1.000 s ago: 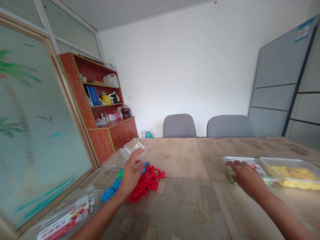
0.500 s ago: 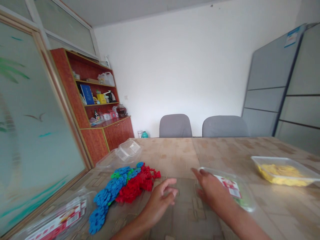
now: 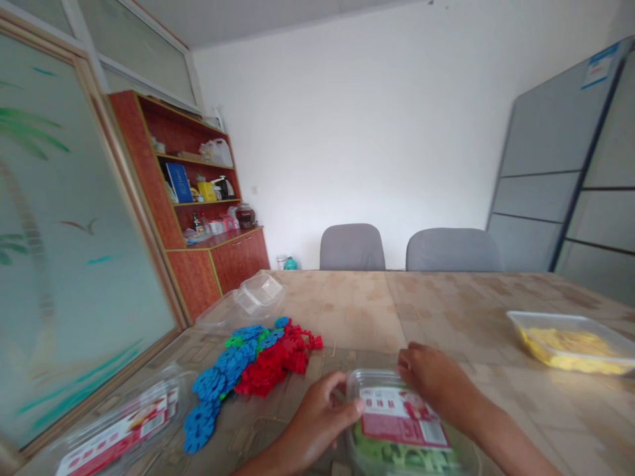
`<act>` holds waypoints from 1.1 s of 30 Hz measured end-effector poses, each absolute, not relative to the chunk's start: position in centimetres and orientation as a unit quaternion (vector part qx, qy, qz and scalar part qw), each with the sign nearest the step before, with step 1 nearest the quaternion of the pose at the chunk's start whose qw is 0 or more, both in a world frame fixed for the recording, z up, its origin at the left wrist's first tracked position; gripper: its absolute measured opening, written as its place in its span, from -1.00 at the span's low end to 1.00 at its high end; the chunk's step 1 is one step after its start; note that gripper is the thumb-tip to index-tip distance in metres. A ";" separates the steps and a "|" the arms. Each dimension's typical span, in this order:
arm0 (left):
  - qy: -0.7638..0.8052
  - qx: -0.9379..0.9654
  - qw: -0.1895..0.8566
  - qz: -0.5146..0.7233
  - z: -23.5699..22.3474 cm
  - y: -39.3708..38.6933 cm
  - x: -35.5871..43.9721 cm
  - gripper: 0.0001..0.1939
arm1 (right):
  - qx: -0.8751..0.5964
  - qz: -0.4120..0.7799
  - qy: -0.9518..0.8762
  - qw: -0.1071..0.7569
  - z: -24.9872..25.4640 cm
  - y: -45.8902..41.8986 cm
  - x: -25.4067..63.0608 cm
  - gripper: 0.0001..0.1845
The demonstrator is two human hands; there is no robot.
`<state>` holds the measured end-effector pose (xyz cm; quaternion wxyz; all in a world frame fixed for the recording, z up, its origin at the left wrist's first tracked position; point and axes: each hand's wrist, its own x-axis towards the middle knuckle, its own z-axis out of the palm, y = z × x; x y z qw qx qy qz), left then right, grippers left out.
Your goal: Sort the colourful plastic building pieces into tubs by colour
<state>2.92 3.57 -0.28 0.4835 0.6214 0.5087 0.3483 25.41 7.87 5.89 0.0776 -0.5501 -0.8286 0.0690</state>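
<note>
In front of me on the table is a lidded clear plastic container point(image 3: 397, 456) with green pieces inside and a red-and-white label on its lid. My left hand point(image 3: 325, 410) grips its left side, the thumb lying on the lid's edge. At the far right rim, my right hand point(image 3: 436, 380) is closed with its fingers curled on the edge; its fingertips are partly hidden. To the left of my left hand lie a heap of red plastic pieces point(image 3: 275, 363) and a row of blue disc-shaped pieces point(image 3: 228, 367), with some green ones among them.
An uncovered plastic tray of yellow pieces point(image 3: 570, 344) stands at the right. Clear labelled lids point(image 3: 124, 430) lie at the near left, and empty clear containers point(image 3: 258, 294) sit farther back. Two grey chairs point(image 3: 352, 248) stand beyond the table's far edge.
The green-filled container has come from the right to in front of me. My left hand, empty before, now grips its left side. My right hand stays at its rim.
</note>
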 end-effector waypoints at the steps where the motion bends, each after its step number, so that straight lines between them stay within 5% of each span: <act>1: 0.507 0.616 0.491 0.350 -0.3 3.4 2.9 -0.43 | -0.542 0.077 -0.834 0.071 5.9 7.6 25.4 -0.69; 8: 0.431 0.591 0.573 0.369 -1.2 1.7 2.8 -0.55 | -0.407 0.270 -0.854 0.177 5.6 5.6 22.9 -0.65; 17: 0.400 0.557 0.608 0.400 -2.1 0.9 3.2 -0.58 | -0.403 0.440 -0.756 0.268 3.6 5.7 21.2 -0.87; 33: 0.313 0.572 0.652 0.386 -0.4 0.5 3.3 -0.55 | -0.371 0.245 -0.844 0.299 5.3 4.3 20.8 -0.78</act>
